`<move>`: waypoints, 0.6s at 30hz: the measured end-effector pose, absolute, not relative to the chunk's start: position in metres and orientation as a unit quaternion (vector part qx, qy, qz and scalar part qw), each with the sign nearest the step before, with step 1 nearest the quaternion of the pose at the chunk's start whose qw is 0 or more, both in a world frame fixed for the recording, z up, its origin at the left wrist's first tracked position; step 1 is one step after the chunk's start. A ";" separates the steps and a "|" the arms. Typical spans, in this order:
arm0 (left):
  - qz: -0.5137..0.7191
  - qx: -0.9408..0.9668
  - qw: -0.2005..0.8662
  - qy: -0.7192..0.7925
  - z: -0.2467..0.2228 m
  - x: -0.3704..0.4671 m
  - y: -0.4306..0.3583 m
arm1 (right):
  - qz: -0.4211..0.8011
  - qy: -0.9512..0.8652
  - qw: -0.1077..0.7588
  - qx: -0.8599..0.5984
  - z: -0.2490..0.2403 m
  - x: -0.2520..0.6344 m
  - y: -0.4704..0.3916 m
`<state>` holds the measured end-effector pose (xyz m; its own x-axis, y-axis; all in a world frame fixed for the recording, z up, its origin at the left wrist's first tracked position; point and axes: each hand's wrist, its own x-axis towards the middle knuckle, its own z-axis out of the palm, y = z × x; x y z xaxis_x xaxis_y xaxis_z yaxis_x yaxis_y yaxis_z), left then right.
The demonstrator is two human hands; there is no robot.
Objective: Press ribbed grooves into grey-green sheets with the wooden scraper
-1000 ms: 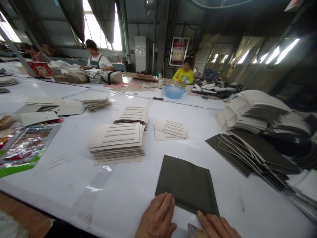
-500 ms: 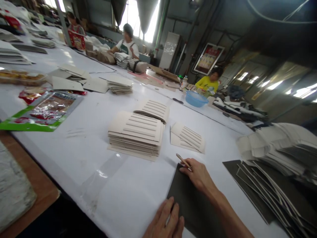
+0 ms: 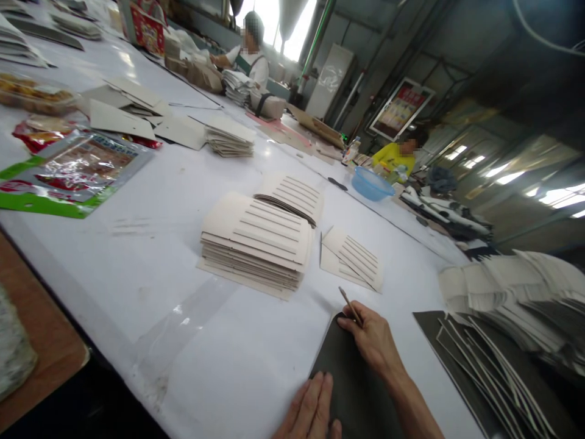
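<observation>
A dark grey sheet (image 3: 361, 396) lies on the white table in front of me. At its far corner my right hand (image 3: 377, 341) pinches a thin pen-like stick (image 3: 348, 303), its tip pointing up and away; the fingertips rest at the sheet's edge. My left hand (image 3: 311, 405) lies with fingers stretched out on the sheet's near left edge. Beyond the hands stands a stack of pale cards with slots (image 3: 253, 238), with a second slotted stack (image 3: 292, 194) behind it. A few loose slotted cards (image 3: 351, 259) overlap to its right.
On the right, pale strips (image 3: 493, 366) lie over another dark sheet, beside fanned pale pieces (image 3: 516, 280). Snack packets (image 3: 82, 174) and a food tray (image 3: 36, 94) sit on the left. A blue basin (image 3: 372, 184) stands farther back. Two people work across the table.
My view has shifted slightly, and the stick in my right hand is tilted more upright. The fingers of my left hand have flattened and drawn together on the sheet's edge.
</observation>
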<state>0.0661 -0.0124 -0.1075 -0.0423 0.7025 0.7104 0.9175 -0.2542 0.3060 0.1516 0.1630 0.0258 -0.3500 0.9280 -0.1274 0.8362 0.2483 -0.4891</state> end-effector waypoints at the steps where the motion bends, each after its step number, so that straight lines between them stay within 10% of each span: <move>1: -0.411 -0.668 0.129 -0.607 -0.109 0.070 -0.011 | 0.244 -0.785 0.090 -0.562 0.025 0.150 0.163; 18: -0.344 -0.765 0.149 -0.524 -0.053 0.031 0.009 | 0.234 -0.767 0.022 -0.598 0.022 0.143 0.182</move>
